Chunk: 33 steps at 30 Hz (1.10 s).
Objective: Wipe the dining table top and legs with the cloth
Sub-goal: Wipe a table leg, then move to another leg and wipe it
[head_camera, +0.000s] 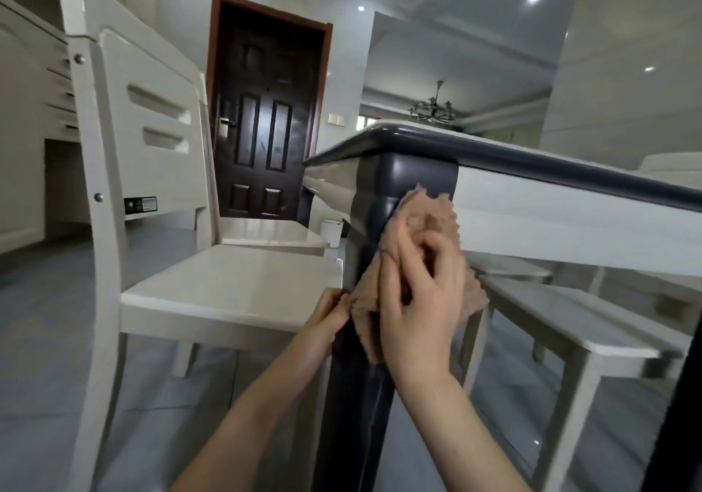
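I look from low down at a corner of the dining table (532,203), white with a dark blue rim. Its dark blue corner leg (383,187) runs down the middle of the view. A pinkish-brown cloth (429,214) is wrapped against the upper part of the leg. My right hand (421,301) presses the cloth onto the leg's front face, fingers spread over it. My left hand (326,320) grips the cloth's lower left edge at the side of the leg. The leg's lower part is bare.
A white chair (159,195) stands close on the left, its seat almost touching the leg. A white bench (569,324) sits under the table on the right. A small white bin (332,231) and a dark door (266,119) are further back. The floor is grey tile.
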Available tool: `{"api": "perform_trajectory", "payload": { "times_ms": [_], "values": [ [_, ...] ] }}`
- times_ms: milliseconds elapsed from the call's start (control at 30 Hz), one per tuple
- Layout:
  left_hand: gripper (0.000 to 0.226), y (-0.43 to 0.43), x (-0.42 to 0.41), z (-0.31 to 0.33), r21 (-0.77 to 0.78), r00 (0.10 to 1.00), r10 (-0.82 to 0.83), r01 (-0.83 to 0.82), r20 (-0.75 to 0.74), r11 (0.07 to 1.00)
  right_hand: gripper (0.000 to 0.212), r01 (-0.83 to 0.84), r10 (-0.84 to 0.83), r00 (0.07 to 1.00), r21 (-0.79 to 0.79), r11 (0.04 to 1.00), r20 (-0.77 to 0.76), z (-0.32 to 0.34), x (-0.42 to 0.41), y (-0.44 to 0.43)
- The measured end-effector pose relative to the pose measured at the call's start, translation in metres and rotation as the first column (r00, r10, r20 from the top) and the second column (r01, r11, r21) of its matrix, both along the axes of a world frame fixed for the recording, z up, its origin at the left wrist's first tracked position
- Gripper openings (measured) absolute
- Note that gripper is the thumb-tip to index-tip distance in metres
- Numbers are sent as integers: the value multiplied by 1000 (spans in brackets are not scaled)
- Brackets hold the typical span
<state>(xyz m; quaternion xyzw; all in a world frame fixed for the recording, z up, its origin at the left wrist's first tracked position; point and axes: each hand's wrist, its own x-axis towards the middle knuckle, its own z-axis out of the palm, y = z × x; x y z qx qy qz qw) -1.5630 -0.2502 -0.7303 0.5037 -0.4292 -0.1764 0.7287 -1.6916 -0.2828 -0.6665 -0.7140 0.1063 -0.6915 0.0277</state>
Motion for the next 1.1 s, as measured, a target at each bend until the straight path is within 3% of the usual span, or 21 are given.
{"api": "perform_trajectory", "payload": {
  "times_ms": [67, 133, 233, 300, 367, 433, 567, 700, 800, 867, 1000, 1100],
  "values": [
    [16, 4, 0, -7, 1, 989, -128, 128, -75, 992, 33, -7, 1, 995, -71, 997, -96, -21, -13, -13],
    [18, 6, -3, -9, -50, 974, -195, 191, -115, 980, 32, -77, 79, 994, 24, 997, -79, -29, -30, -28],
    [15, -3, -5, -2, -24, 993, -71, 69, -98, 997, 32, -132, 131, 991, 167, 977, 17, -19, -32, -32],
    [15, -3, -3, -3, -17, 992, -61, 59, -108, 998, 33, -94, 94, 996, 79, 992, 6, -16, -18, -15],
    [13, -1, -1, -4, -6, 991, -96, 96, -97, 995, 32, -54, 41, 993, -119, 991, -112, -22, -4, 1],
    [13, 5, -1, -4, -4, 991, -115, 115, -67, 993, 33, -21, -17, 978, -178, 984, -207, -29, 4, 6],
    [14, 15, -3, -1, -19, 983, -178, 178, -52, 984, 37, -37, 33, 991, -22, 999, -133, -27, -2, 9],
    [33, 19, -4, -3, -8, 974, -216, 216, -64, 976, 33, -65, 66, 998, 57, 996, -16, -19, -14, -7],
    [30, 19, -5, -3, -6, 972, -232, 232, -46, 973, 32, -88, 78, 994, 144, 986, 78, -14, -24, -28],
    [31, 16, -4, -5, -29, 970, -234, 233, -65, 972, 33, -97, 87, 993, 121, 988, 86, -14, -21, -22],
    [37, 15, -5, -3, -91, 964, -251, 244, -83, 966, 37, -46, 44, 997, -38, 998, -58, -14, -1, 5],
    [39, 18, -4, -3, -71, 966, -251, 247, -61, 966, 33, -46, 46, 998, -8, 999, -37, -14, -5, -5]
  ]
}}
